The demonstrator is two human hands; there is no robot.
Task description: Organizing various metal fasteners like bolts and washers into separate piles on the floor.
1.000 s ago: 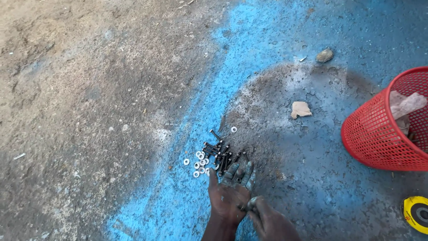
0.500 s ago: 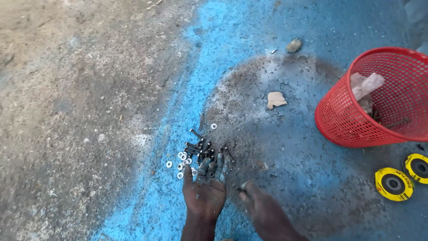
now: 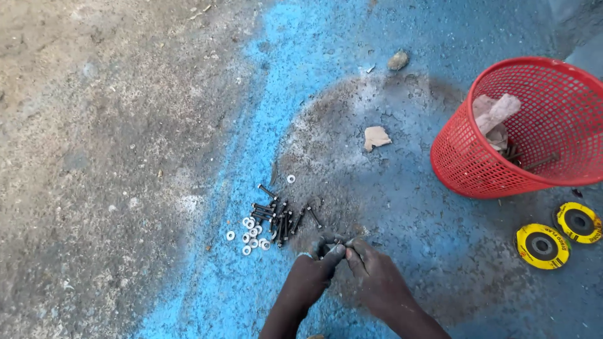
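Lying loose on the blue-painted floor [image 3: 188,295], the washers [image 3: 249,237] and dark bolts [image 3: 279,216] sit in one small heap, probably gathered to stay within reach. Just right of and below them, the left hand [image 3: 312,276] and right hand [image 3: 370,273] meet fingertip to fingertip, pinched together on something too small to identify. Farther right stand a red basket [image 3: 465,169] and two yellow discs [image 3: 541,246].

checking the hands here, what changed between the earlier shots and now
The left hand drew back off the pile of black bolts and met the right hand; their fingers now pinch together over something too small to identify. The view shifted, bringing two yellow discs into sight. The bolts, the washers and the red basket lie as before.
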